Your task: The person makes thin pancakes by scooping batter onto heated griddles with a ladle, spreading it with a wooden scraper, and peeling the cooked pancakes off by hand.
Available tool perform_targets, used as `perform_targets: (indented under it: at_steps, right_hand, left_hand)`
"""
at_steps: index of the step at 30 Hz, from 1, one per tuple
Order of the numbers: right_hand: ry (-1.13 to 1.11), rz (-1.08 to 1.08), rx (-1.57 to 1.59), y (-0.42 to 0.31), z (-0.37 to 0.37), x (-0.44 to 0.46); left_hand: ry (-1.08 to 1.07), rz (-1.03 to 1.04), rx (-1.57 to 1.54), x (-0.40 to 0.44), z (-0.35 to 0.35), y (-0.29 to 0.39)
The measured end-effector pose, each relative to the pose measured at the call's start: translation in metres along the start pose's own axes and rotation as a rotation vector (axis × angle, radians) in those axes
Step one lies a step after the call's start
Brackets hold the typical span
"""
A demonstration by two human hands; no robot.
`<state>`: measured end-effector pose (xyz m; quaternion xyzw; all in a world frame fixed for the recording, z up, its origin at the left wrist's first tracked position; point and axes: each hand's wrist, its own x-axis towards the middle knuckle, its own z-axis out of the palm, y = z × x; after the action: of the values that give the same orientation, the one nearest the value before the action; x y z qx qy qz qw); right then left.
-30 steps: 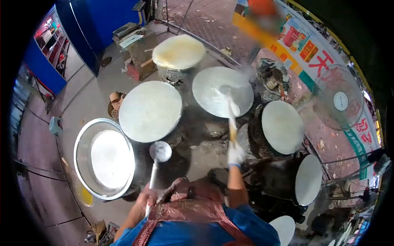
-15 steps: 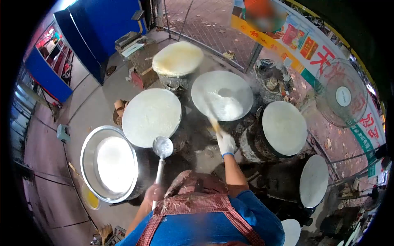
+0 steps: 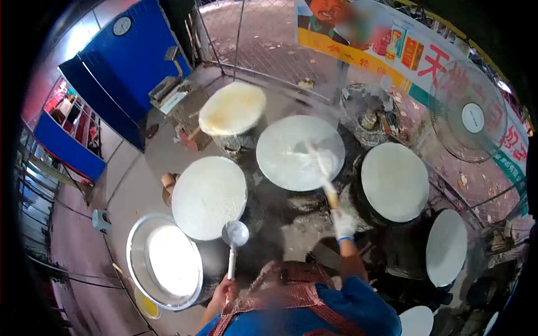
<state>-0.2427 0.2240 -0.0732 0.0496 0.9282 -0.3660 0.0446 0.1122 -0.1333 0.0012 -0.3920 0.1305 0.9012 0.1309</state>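
Note:
My right hand (image 3: 343, 225), in a white glove, is closed around the handle of a batter spreader (image 3: 331, 197). The spreader's far end is blurred by motion over the right part of a round griddle (image 3: 277, 159) coated with white batter. Low in the view, my bare left hand (image 3: 225, 290) grips the pale handle of a ladle (image 3: 235, 233). The ladle's bowl hangs near the front edge of the left griddle (image 3: 208, 196), which bears a pale round sheet. A big metal basin (image 3: 132, 257) of white batter stands to the left of the ladle.
More round griddles stand at the back (image 3: 232, 109), to the right (image 3: 395, 182) and at the far right (image 3: 446, 247). A fan (image 3: 471, 115) is at the right, by a printed banner (image 3: 358, 56). A yellow-filled tub (image 3: 148, 305) sits below the basin.
My right hand has moved right with the spreader, and the batter's thick pool is spread wider over the middle griddle. My left hand still holds the ladle. The camera view has shifted.

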Motion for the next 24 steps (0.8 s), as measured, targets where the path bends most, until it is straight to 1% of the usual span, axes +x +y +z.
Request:
perform_targets:
  at_steps: [1, 2, 3, 4, 5, 6, 8, 9, 10, 11, 12, 13, 14, 15, 16, 17, 18, 19, 20, 21, 22, 23, 24]
  right_hand:
    - [-0.014, 0.09, 0.007, -0.005, -0.018, 0.018]
    - [0.065, 0.052, 0.162, -0.019, -0.02, 0.035]
    - [0.145, 0.02, 0.305, -0.035, -0.024, 0.052]
    - [0.077, 0.118, 0.2, -0.077, -0.04, 0.043]
    - [0.028, 0.022, 0.017, -0.073, -0.03, 0.028]
    - [-0.003, -0.08, -0.162, -0.069, -0.02, 0.012]
    - [-0.007, -0.156, -0.204, -0.028, -0.009, -0.03]
    - [0.055, -0.129, 0.03, -0.004, -0.01, -0.033]
    - [0.2, -0.223, 0.06, 0.017, -0.008, 0.003]
    - [0.214, -0.164, 0.169, 0.006, -0.016, 0.032]
    - [0.234, -0.107, 0.281, -0.007, -0.026, 0.06]
    - [0.188, -0.081, 0.214, -0.016, -0.024, 0.108]
    - [0.203, -0.157, 0.148, -0.027, -0.019, 0.156]
    - [0.077, -0.071, 0.149, -0.039, -0.017, 0.199]
    - [0.025, -0.053, 0.276, -0.064, -0.042, 0.192]
    - [-0.014, -0.034, 0.408, -0.088, -0.067, 0.178]
    - [0.059, -0.029, 0.601, -0.081, -0.065, 0.166]
    - [0.056, 0.057, 0.754, -0.062, -0.037, 0.154]
    - [0.066, 0.145, 0.908, -0.044, -0.011, 0.141]
    - [0.016, 0.17, 0.892, -0.039, 0.018, 0.122]
    - [0.062, 0.036, 0.956, -0.049, 0.049, 0.105]
    - [-0.017, -0.202, 0.603, -0.051, 0.056, 0.095]
    - [-0.027, -0.173, 0.499, -0.052, 0.049, 0.087]
  left_hand:
    - [-0.118, 0.01, 0.108, -0.005, 0.001, -0.002]
    - [-0.026, -0.016, 0.024, -0.008, 0.021, -0.004]
    - [-0.04, -0.096, -0.044, 0.002, 0.019, 0.0]
    - [-0.054, -0.18, -0.126, 0.018, 0.008, 0.001]
    - [-0.065, -0.259, -0.21, 0.026, 0.005, -0.001]
    - [0.044, -0.18, -0.071, 0.024, 0.036, -0.002]
    - [0.058, 0.024, 0.185, 0.024, 0.052, -0.015]
    - [0.06, 0.132, 0.307, 0.024, 0.06, -0.021]
    - [0.061, 0.087, 0.262, 0.021, 0.074, -0.022]
    - [-0.005, -0.006, 0.081, 0.027, 0.062, -0.022]
    - [-0.015, -0.076, -0.086, 0.031, 0.055, -0.025]
    - [-0.028, -0.143, -0.257, 0.034, 0.051, -0.029]
    - [-0.007, -0.104, -0.209, 0.037, 0.055, -0.034]
    - [0.018, -0.065, -0.163, 0.039, 0.061, -0.039]
    - [0.054, -0.019, -0.107, 0.032, 0.063, -0.038]
    - [0.041, 0.18, 0.293, 0.028, 0.056, -0.039]
    - [0.03, 0.207, 0.29, 0.024, 0.056, -0.039]
    - [0.005, 0.233, 0.275, 0.025, 0.056, -0.042]
    - [0.051, 0.234, 0.101, 0.022, 0.067, -0.044]
    - [0.086, 0.282, 0.283, 0.023, 0.068, -0.042]
    - [0.121, 0.139, 0.06, 0.026, 0.066, -0.033]
    - [0.132, 0.023, 0.004, 0.029, 0.059, -0.025]
    - [0.149, -0.093, -0.053, 0.031, 0.052, -0.018]
